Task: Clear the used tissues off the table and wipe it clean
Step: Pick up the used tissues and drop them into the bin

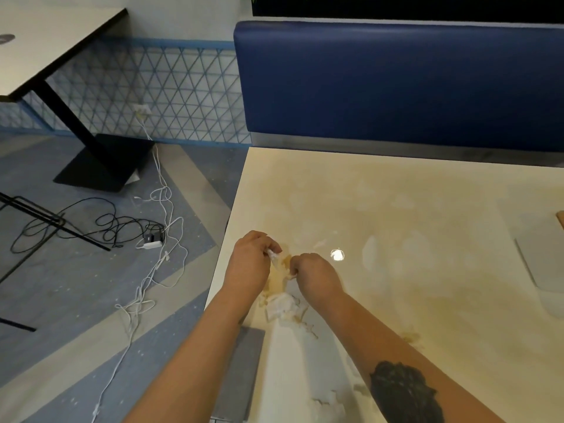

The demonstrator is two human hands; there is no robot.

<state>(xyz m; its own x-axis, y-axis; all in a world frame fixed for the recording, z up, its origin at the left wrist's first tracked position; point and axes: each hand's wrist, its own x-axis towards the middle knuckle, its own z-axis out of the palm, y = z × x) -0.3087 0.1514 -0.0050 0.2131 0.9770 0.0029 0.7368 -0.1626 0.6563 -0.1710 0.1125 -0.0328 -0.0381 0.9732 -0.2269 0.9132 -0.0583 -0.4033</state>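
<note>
A cream table [396,193] fills the right half of the view. Near its left edge my left hand [248,264] and my right hand [316,274] each pinch one end of a stained, yellowish used tissue [282,265] stretched between them. Just below the hands a crumpled white tissue [283,305] lies on the table. More torn tissue scraps [328,401] lie near the table's front edge between my forearms. Small yellowish bits [308,326] are scattered around them.
A blue padded bench back [396,80] runs behind the table. A grey flat object [541,254] lies at the table's right edge. On the floor to the left are tangled cables [146,236], a black table base [103,166] and a grey seat [238,374].
</note>
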